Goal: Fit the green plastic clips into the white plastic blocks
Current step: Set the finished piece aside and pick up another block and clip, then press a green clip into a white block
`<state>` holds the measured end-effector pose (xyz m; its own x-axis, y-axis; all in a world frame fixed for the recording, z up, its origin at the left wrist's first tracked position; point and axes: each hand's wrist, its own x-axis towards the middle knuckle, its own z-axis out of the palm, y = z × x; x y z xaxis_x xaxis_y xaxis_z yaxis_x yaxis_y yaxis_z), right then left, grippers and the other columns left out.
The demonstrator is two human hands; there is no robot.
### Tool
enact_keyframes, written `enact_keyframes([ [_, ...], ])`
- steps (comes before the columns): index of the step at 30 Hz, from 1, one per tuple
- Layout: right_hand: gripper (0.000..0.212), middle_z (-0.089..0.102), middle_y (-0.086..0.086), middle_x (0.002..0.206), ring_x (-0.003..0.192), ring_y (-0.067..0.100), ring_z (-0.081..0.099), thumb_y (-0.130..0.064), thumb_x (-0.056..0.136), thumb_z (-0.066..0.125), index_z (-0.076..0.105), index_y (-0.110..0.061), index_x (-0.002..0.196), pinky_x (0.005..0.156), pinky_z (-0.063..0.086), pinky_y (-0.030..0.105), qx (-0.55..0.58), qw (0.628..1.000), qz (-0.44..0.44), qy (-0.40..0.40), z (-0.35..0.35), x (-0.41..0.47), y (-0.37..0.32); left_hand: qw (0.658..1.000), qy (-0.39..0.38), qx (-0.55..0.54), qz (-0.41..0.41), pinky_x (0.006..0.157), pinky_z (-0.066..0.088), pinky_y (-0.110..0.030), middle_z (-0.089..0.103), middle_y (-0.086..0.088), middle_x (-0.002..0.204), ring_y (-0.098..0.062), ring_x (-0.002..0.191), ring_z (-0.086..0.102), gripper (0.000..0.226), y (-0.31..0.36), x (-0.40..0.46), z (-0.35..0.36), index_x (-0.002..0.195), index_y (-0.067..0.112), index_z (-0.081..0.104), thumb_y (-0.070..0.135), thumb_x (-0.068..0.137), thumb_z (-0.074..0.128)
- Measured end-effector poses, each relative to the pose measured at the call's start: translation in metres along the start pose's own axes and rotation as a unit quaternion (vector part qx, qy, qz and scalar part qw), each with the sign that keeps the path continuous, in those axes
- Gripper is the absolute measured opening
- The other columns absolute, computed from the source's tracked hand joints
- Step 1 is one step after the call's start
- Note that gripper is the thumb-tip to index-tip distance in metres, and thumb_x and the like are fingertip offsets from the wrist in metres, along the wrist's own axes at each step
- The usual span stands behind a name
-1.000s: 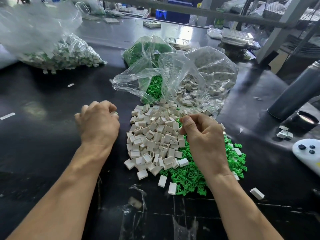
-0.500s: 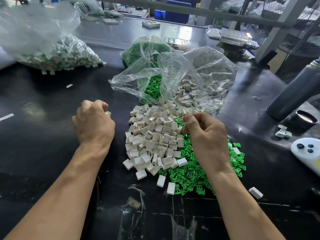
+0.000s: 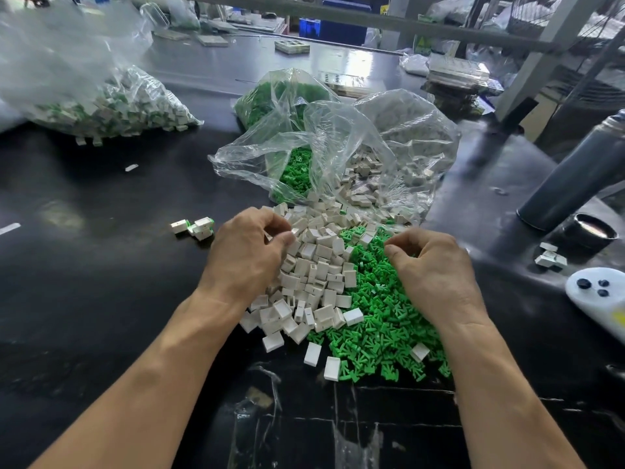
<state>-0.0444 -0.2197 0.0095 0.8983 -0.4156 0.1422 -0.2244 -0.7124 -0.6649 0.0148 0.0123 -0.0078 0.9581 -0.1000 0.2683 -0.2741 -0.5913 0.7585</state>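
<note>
A heap of white plastic blocks [image 3: 318,265] lies mid-table, with a heap of green plastic clips [image 3: 375,319] against its right side. My left hand [image 3: 247,255] rests on the left edge of the white heap, thumb and fingers curled together at the blocks. My right hand [image 3: 436,272] is on the green heap with its fingertips bent down into the clips. Whether either hand holds a piece is hidden by the fingers. A few white blocks with green clips in them [image 3: 196,227] lie on the table just left of my left hand.
An open clear bag [image 3: 338,157] behind the heaps holds more clips and blocks. A larger bag of blocks [image 3: 111,106] sits at the far left. At the right are a dark cylinder [image 3: 575,181], a dark cup [image 3: 590,233], loose blocks [image 3: 549,257] and a white controller [image 3: 598,296].
My left hand has moved right onto the white heap, leaving the clipped blocks on the table where it was. My right hand has shifted right and down onto the green clips.
</note>
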Motion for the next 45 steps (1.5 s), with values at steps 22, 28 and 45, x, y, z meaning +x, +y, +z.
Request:
enact_keyframes([
  [22,0.015,0.07,-0.004,0.098,0.087,0.016,0.06,-0.036,0.097,0.068,0.076,-0.024,0.098,0.079,0.041,0.025,-0.087,0.994,-0.031,0.052,0.025,-0.003,-0.011,0.996,-0.009,-0.081,-0.045,0.059,0.055,-0.025,0.07,0.009,0.08,-0.003,0.066,0.067,0.016,0.009,-0.004,0.001,0.09,0.028,0.065,0.025,0.089,0.081],
  [28,0.007,0.071,-0.008,0.08,0.071,0.005,0.065,-0.024,0.096,0.069,0.072,-0.019,0.095,0.065,0.049,0.013,0.079,0.99,-0.051,0.104,0.022,-0.007,-0.019,0.972,-0.015,-0.232,-0.032,0.073,0.057,-0.017,0.073,0.003,0.095,-0.006,0.086,0.071,0.021,0.017,-0.006,-0.001,0.106,0.023,0.07,0.013,0.089,0.078],
  [45,0.02,0.074,-0.005,0.094,0.086,0.009,0.068,-0.015,0.095,0.074,0.074,-0.026,0.112,0.073,0.053,0.017,0.358,0.928,-0.105,-0.009,0.032,-0.025,-0.034,0.851,-0.066,-0.516,-0.07,0.072,0.062,-0.031,0.076,-0.015,0.088,-0.028,0.079,0.077,0.025,0.029,-0.007,0.004,0.104,0.008,0.074,0.016,0.08,0.074],
])
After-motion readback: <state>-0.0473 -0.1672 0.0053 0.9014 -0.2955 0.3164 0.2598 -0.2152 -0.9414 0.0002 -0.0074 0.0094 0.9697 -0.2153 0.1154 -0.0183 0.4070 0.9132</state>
